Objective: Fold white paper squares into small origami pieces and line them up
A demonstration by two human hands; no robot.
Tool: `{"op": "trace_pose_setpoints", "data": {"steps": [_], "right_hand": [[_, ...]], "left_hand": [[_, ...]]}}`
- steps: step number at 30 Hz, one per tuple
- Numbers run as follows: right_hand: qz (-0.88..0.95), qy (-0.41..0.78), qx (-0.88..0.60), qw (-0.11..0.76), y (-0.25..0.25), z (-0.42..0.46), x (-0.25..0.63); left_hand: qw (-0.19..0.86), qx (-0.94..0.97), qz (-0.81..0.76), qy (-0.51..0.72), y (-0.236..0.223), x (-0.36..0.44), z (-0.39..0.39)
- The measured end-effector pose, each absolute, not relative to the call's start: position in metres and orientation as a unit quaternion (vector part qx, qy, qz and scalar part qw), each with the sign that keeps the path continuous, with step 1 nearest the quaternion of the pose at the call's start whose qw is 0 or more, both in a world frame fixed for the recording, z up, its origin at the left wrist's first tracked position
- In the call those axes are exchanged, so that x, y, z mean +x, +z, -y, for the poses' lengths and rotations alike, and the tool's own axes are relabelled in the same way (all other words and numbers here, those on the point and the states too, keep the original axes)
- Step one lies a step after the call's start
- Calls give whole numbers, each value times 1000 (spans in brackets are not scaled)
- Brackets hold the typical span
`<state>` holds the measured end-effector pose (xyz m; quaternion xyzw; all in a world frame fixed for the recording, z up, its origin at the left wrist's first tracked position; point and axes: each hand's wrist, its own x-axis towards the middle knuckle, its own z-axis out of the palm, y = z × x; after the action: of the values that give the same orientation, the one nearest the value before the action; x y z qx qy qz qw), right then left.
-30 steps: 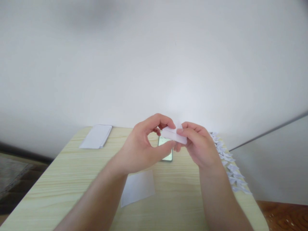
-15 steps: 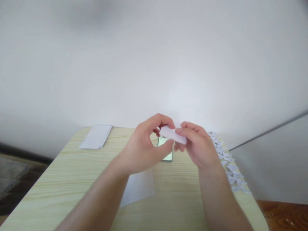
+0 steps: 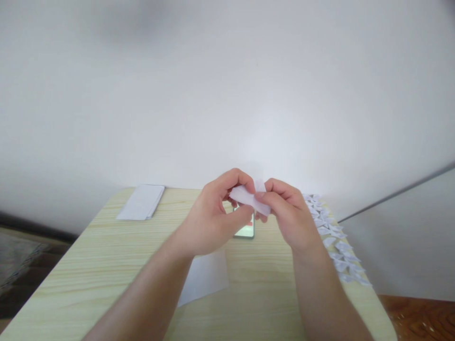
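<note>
A small folded piece of white paper (image 3: 242, 194) is held above the table between my two hands. My left hand (image 3: 218, 213) pinches its left part with thumb and fingers. From the other side, my right hand (image 3: 287, 208) grips it, the thumb lying across the top near the middle. One flap of the paper sticks up between the hands. Beneath them lies a phone (image 3: 245, 230) with a lit screen, partly covered by my fingers. A flat white sheet (image 3: 208, 274) rests under my left wrist, partly hidden by the forearm.
A stack of white paper (image 3: 141, 202) sits at the table's back left. Many small folded paper pieces (image 3: 336, 231) line the right edge of the wooden table (image 3: 256, 293). A white wall (image 3: 227, 94) stands directly behind the table.
The folded paper has shifted slightly left and its shape has changed, its left end now spread wider. My right hand has moved slightly left; both hands keep hold of it.
</note>
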<state>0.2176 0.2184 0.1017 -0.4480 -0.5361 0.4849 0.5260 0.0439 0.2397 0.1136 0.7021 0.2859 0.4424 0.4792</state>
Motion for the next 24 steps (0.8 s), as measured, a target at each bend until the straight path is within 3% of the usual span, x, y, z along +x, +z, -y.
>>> {"op": "trace_pose_setpoints", "data": {"steps": [8, 24], "right_hand": [[533, 482, -457, 524, 103, -218, 217], [491, 551, -412, 534, 99, -221, 227]], "left_hand": [[510, 684, -288, 435, 113, 43, -241], [419, 752, -274, 428, 113, 37, -240]]}}
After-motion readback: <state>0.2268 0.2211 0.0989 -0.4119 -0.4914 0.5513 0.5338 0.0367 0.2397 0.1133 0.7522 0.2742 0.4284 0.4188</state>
